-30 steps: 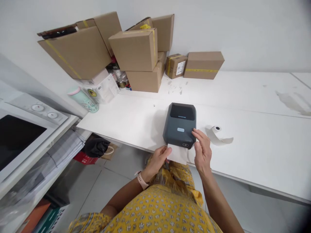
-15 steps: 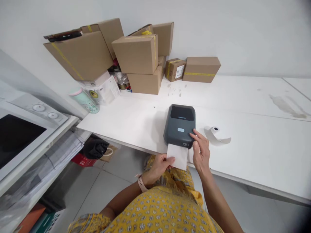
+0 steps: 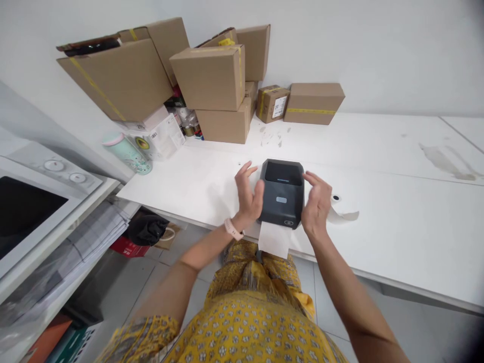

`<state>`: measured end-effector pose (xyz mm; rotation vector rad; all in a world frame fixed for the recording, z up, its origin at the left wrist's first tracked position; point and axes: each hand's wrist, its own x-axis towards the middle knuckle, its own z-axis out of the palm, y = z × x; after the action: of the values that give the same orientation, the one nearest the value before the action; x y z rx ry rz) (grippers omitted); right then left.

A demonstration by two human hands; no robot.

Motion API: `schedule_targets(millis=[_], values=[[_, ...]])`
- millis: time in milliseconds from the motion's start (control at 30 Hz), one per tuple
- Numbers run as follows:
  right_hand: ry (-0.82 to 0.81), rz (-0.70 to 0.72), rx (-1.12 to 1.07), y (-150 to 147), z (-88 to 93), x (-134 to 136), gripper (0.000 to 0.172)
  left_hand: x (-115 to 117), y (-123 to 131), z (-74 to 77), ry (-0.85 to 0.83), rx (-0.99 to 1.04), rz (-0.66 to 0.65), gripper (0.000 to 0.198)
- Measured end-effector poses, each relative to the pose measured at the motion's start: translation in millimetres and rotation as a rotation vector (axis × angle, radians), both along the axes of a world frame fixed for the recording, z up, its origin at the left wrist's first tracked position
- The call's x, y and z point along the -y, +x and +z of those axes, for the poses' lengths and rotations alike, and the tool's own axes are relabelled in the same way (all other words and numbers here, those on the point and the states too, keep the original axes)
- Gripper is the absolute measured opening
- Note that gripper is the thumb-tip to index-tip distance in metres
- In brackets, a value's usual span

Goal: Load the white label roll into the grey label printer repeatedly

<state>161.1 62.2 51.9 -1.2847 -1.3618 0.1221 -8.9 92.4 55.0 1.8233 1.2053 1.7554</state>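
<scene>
Head camera, facing forward-down, close above printer [image 3: 282,194]

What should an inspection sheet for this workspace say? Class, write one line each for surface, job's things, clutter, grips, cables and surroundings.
Surface: white table, with a stain at far right and small scraps near the boxes.
Job's things: dark label printer at the front edge, white paper strip hanging from its slot.
Clutter: paper roll right of the printer; stacked cardboard boxes, white carton and mint bottle at back left.
Grips: left hand and right hand open, flanking the printer's sides; contact unclear.
Cables: nothing seen.
Surroundings: white wall; appliance to the left; tiled floor.
</scene>
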Motion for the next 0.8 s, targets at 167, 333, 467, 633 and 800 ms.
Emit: schedule_targets(millis=[167,333,467,633,800], values=[[0.032,0.206,0.343,-5.3,20.7,-31.6,0.043,-35.1,13.3,20.1,0.270,-0.328,-0.267,0.046],[0.037,0.359,0.556,-7.6,19.9,-33.3,0.039,-37.7,13.5,17.7,0.285,-0.313,-0.385,0.045],[0.018,0.442,0.661,-8.9,22.5,-35.7,0.037,-43.1,14.9,16.8,0.255,-0.324,-0.437,0.046],[-0.066,0.480,0.680,-8.1,24.8,-37.4,0.031,-45.0,14.7,14.4,0.200,-0.389,-0.439,0.052],[-0.077,0.456,0.640,-7.0,24.4,-39.6,0.033,-49.0,17.2,15.6,0.189,-0.460,-0.411,0.055]])
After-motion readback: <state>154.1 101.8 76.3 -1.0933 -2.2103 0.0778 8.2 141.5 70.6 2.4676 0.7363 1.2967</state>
